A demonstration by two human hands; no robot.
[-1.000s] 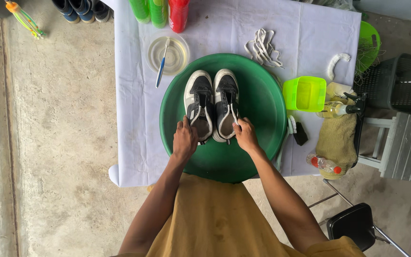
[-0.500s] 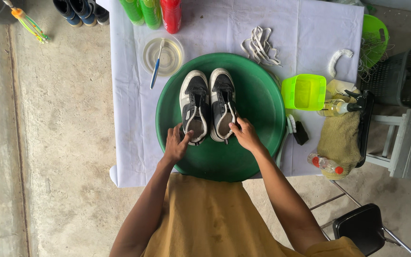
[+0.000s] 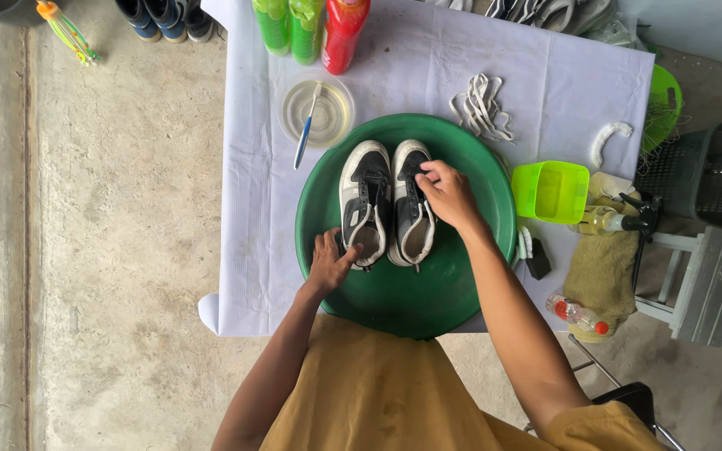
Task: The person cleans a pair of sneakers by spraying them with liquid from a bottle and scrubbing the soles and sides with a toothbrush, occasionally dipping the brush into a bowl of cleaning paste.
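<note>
Two black-and-white sneakers lie side by side in a round green basin (image 3: 461,276) on a table covered with a white cloth (image 3: 252,234). My left hand (image 3: 329,263) rests on the heel of the left sneaker (image 3: 366,194), fingers curled against it. Over the middle of the right sneaker (image 3: 411,225) my right hand (image 3: 449,194) pinches at the tongue or lacing area with its fingertips. The basin appears dry. The lower half of the right sneaker's upper is hidden by my hand.
A clear shallow dish (image 3: 317,110) with a blue-handled toothbrush (image 3: 306,127) sits behind the basin. Green and red bottles (image 3: 311,25) stand at the table's far edge. White laces (image 3: 482,108) lie loose; a lime green tub (image 3: 550,192), a cloth and bottles sit on the right.
My right hand has moved from the heel of the right sneaker up to its middle. My left hand stays at the left sneaker's heel. The view has shifted slightly.
</note>
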